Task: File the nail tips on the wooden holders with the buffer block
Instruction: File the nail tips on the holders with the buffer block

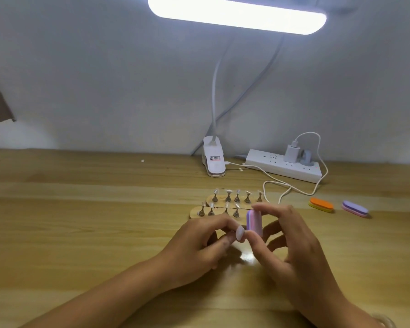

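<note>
**Filing in progress: one tip in hand, nine on the holders**

Left hand (199, 242): fingers curled, thumb and fingertips pinching a single pale nail tip (240, 233). Whether its metal stand is still under it cannot be told; the fingers hide that part.

Right hand (291, 245): thumb below and index finger above, holding the pink-and-purple buffer block (254, 222) on end. The other fingers are loosely spread. The block's left face sits against the nail tip, between the two hands.

Wooden holders (195, 213): two of them, just beyond the left hand's knuckles. The far one carries five tips on stands, and the near one shows four. Its right end is behind the block and the right fingers.

Judgement: the task is mid-way at most. One tip is being worked and nine wait on the stands. At this size none shows whether it has been filed, so the count done is unknown.

Beyond the right hand on the wooden table (81, 221): an orange buffer (321, 204) and a purple buffer (355, 209), both unused now, and further off a power strip (284, 165) and a clip lamp base (213, 159)
</note>
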